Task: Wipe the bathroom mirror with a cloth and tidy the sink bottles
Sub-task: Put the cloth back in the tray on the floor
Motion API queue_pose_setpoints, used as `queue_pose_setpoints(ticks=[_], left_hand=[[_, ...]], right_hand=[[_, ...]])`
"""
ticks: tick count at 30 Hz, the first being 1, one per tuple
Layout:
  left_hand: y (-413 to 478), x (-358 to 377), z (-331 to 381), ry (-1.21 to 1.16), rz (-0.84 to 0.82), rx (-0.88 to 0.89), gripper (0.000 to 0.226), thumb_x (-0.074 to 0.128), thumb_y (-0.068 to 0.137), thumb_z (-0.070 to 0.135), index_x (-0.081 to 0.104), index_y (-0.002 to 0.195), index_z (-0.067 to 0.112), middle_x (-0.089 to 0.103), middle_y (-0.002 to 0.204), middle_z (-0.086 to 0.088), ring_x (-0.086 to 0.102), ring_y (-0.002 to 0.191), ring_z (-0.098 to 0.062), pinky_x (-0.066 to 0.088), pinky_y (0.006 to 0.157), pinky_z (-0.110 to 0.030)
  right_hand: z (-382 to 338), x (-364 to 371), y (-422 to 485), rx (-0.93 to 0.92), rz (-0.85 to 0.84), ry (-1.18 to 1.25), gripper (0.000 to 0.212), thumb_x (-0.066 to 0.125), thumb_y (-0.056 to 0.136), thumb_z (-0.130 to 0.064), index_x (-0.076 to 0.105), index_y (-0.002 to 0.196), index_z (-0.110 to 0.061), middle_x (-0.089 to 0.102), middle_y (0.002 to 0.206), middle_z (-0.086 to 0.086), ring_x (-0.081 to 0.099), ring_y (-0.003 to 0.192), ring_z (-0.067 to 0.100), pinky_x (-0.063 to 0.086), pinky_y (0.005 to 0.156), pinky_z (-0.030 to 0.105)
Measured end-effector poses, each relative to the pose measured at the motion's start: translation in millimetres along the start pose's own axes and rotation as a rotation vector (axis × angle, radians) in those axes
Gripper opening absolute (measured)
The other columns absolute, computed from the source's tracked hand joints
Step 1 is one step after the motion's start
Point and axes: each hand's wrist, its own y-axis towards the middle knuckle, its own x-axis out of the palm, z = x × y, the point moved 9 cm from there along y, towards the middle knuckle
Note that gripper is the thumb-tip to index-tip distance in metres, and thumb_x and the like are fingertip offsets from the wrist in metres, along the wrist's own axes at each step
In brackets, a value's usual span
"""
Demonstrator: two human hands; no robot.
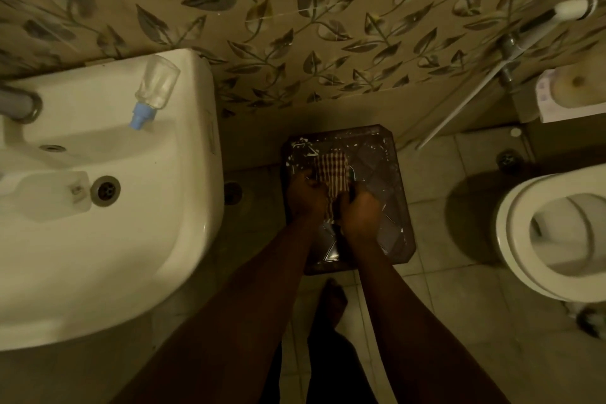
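A striped cloth [333,170] hangs between my two hands above a dark plastic stool [387,174] on the floor. My left hand [306,195] grips its left edge and my right hand [359,210] grips its right edge, fingers curled. On the white sink [147,239] at the left, a clear bottle with a blue cap [155,88] lies tilted on the back rim. A second clear bottle [49,195] lies inside the basin beside the drain [105,191]. No mirror is in view.
A grey tap [19,105] sits at the sink's back left. A white toilet [554,233] stands at the right, with a hose sprayer [570,8] and pipes on the leaf-patterned wall. A floor drain [232,193] lies between sink and stool. My bare foot [331,302] is below the stool.
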Motion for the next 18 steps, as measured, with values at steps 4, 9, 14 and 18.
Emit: queue_pose_setpoints(ticks=[4, 9, 14, 18], left_hand=[[2, 0, 3, -0.003, -0.008, 0.003, 0.046, 0.075, 0.094, 0.003, 0.064, 0.139, 0.008, 0.074, 0.123, -0.012, 0.07, 0.113, -0.028, 0.05, 0.08, -0.028], [1, -5, 1, -0.049, -0.043, -0.002, 0.046, 0.073, 0.094, 0.0, 0.063, 0.138, 0.007, 0.074, 0.124, -0.014, 0.07, 0.116, -0.03, 0.054, 0.089, -0.035], [-10, -14, 0, -0.153, -0.105, -0.057, 0.054, 0.073, 0.094, -0.002, 0.058, 0.146, 0.006, 0.071, 0.13, -0.017, 0.068, 0.122, -0.032, 0.057, 0.103, -0.043], [-24, -26, 15, -0.186, -0.151, -0.047, 0.052, 0.073, 0.093, -0.003, 0.059, 0.143, 0.004, 0.071, 0.13, -0.019, 0.068, 0.122, -0.033, 0.057, 0.1, -0.041]], right_hand=[[1, -4, -3, -0.015, 0.02, -0.021, 0.03, 0.055, 0.107, -0.023, 0.065, 0.132, -0.009, 0.074, 0.115, 0.014, 0.07, 0.104, 0.032, 0.06, 0.09, 0.048], [-2, -10, -8, -0.022, 0.042, 0.034, 0.027, 0.056, 0.107, -0.021, 0.066, 0.13, -0.011, 0.074, 0.117, 0.012, 0.072, 0.103, 0.029, 0.061, 0.089, 0.045], [-8, -19, -19, 0.007, 0.027, 0.07, 0.027, 0.053, 0.108, -0.021, 0.067, 0.128, -0.01, 0.073, 0.117, 0.011, 0.071, 0.104, 0.027, 0.06, 0.09, 0.042], [-20, -33, -33, 0.037, 0.048, 0.11, 0.028, 0.051, 0.108, -0.021, 0.067, 0.127, -0.009, 0.073, 0.116, 0.011, 0.071, 0.103, 0.027, 0.06, 0.087, 0.041]])
